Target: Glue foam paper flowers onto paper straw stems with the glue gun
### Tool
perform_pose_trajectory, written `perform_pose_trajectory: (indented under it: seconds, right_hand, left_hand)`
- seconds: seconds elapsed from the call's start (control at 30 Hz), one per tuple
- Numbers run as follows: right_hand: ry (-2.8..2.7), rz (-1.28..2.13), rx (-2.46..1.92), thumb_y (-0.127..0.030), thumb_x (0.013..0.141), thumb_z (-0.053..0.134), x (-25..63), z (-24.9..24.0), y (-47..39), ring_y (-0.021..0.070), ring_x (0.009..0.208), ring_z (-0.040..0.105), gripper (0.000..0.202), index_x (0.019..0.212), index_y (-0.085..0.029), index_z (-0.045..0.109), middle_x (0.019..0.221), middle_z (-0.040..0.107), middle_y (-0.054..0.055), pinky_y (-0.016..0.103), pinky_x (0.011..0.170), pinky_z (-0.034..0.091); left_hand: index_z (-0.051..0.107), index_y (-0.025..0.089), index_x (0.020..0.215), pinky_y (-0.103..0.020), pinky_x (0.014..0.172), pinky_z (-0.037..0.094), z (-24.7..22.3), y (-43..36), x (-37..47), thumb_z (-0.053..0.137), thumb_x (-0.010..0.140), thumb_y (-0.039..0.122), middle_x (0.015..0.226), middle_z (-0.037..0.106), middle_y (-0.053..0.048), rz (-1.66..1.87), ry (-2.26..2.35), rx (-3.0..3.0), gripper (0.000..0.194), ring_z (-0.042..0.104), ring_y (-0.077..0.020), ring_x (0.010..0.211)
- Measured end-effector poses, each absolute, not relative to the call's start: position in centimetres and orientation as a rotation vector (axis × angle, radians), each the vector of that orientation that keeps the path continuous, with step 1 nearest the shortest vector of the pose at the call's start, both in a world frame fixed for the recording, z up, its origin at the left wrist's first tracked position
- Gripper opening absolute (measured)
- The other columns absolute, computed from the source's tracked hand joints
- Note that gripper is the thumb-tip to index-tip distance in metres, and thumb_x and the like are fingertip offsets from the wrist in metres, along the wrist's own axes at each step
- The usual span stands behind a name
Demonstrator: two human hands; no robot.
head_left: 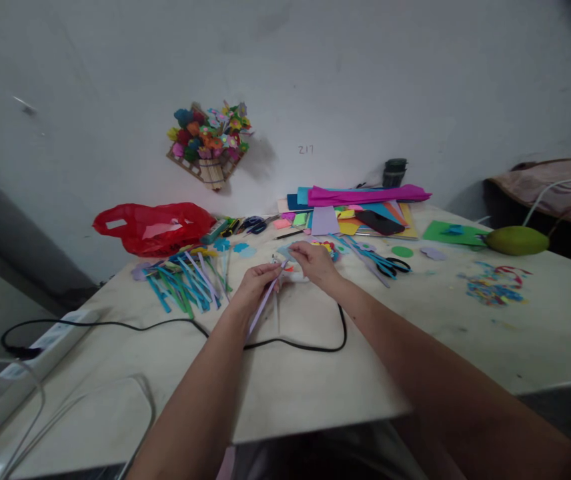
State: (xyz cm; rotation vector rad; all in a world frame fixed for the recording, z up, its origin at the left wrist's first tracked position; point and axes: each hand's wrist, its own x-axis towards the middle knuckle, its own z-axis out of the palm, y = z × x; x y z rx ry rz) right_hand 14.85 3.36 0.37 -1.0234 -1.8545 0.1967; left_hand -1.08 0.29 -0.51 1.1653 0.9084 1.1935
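My left hand point(257, 285) is closed in a pinch on a lavender strip point(263, 308), which hangs down toward the table's front. My right hand point(317, 264) is closed too, its fingertips close to the strip's upper end. Beside those fingertips is a small pale blue-grey piece point(283, 252); whether the fingers grip it I cannot tell. Beneath the hands lies a white object point(295, 275), mostly covered by them. To the left is a pile of blue, green and lavender strips point(185, 283).
A black cord point(310, 347) loops in front of my hands from a power strip point(60, 333). Scissors point(396, 265) lie right, near paper scraps point(495, 285) and a green pouch point(517, 241). At the back are a red bag point(160, 227) and stacked coloured sheets point(365, 195).
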Motion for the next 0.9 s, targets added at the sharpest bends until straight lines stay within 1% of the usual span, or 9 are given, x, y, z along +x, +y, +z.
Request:
perform_pose_trajectory:
  seconds: [0.13, 0.33, 0.53, 0.67, 0.9]
  right_hand:
    - [-1.854, 0.186, -0.995, -0.027, 0.079, 0.048, 14.87, 0.16, 3.53, 0.0140, 0.063, 0.058, 0.019, 0.089, -0.021, 0.064, 0.071, 0.066, 0.001, 0.023, 0.059, 0.040]
    - [-1.879, 0.188, -1.019, -0.028, 0.079, 0.047, 14.83, 0.26, 3.31, 0.0141, 0.064, 0.058, 0.020, 0.089, -0.023, 0.064, 0.069, 0.065, 0.000, 0.023, 0.061, 0.040]
    - [-1.909, 0.183, -0.997, -0.026, 0.079, 0.048, 14.80, 0.20, 3.36, 0.0141, 0.067, 0.058, 0.019, 0.089, -0.022, 0.064, 0.074, 0.066, 0.001, 0.023, 0.063, 0.040]
    - [-1.920, 0.174, -1.005, -0.026, 0.079, 0.048, 14.77, 0.03, 3.47, 0.0138, 0.065, 0.057, 0.019, 0.088, -0.021, 0.064, 0.071, 0.065, 0.000, 0.023, 0.062, 0.039]
    - [-1.915, 0.180, -1.020, -0.026, 0.078, 0.050, 14.63, -0.08, 3.55, 0.0133, 0.061, 0.056, 0.018, 0.087, -0.021, 0.064, 0.068, 0.065, 0.000, 0.023, 0.060, 0.039]
  left_hand:
    - [0.066, 0.009, 0.083, -0.019, 0.038, 0.026, -0.45, 0.22, -1.09, 0.071, 0.056, 0.027, 0.042, 0.053, 0.000, 1.200, 0.915, 1.165, 0.033, 0.043, -0.0059, 0.036]
    - [0.067, 0.010, 0.080, -0.019, 0.039, 0.028, -0.68, 0.40, -1.12, 0.071, 0.055, 0.026, 0.046, 0.055, 0.000, 1.212, 0.883, 1.161, 0.030, 0.043, -0.0053, 0.037]
    - [0.067, 0.011, 0.081, -0.020, 0.038, 0.026, -0.73, 0.48, -1.10, 0.072, 0.055, 0.026, 0.048, 0.056, 0.000, 1.216, 0.916, 1.148, 0.031, 0.043, -0.0056, 0.037]
    - [0.067, 0.011, 0.081, -0.019, 0.039, 0.026, -0.80, 0.54, -1.14, 0.071, 0.055, 0.025, 0.047, 0.056, 0.000, 1.212, 0.889, 1.166, 0.030, 0.044, -0.0058, 0.037]
    - [0.066, 0.010, 0.087, -0.020, 0.038, 0.025, -0.91, 0.63, -1.21, 0.070, 0.056, 0.026, 0.046, 0.055, -0.001, 1.211, 0.906, 1.176, 0.035, 0.043, -0.0059, 0.036]
